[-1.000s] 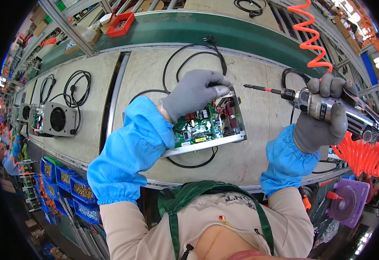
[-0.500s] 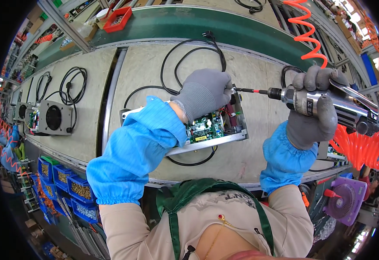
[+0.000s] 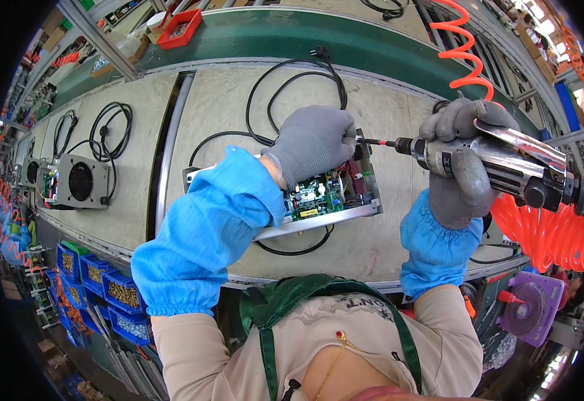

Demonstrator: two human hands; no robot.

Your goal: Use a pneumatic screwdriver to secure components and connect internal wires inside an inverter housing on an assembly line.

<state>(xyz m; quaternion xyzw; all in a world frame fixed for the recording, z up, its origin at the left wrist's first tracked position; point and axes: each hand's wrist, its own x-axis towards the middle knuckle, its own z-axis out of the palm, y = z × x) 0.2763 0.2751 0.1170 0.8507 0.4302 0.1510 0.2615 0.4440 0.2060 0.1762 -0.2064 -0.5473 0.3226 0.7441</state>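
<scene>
On the bench lies an open metal housing (image 3: 325, 220) with a green circuit board (image 3: 312, 199) inside. My gloved left hand (image 3: 313, 144) rests over its far side, fingers curled in at the upper right corner; whatever they pinch is hidden. In my gloved right hand (image 3: 464, 170) is a silver pneumatic screwdriver (image 3: 520, 175), held level with the fingers wrapped round its body and lever. Its long thin bit (image 3: 375, 142) points left, and the tip reaches that same corner, right beside my left fingertips.
A black power cord (image 3: 249, 113) loops behind the housing. Orange coiled air hoses (image 3: 546, 234) hang at the right. To the left stands another housing with a fan (image 3: 81, 182). Blue bins (image 3: 123, 292) of small parts sit lower left, a purple fan (image 3: 532, 307) lower right.
My right hand and the screwdriver have moved left and slightly down, with the bit now closer in at the housing corner. My left hand has stayed nearly still.
</scene>
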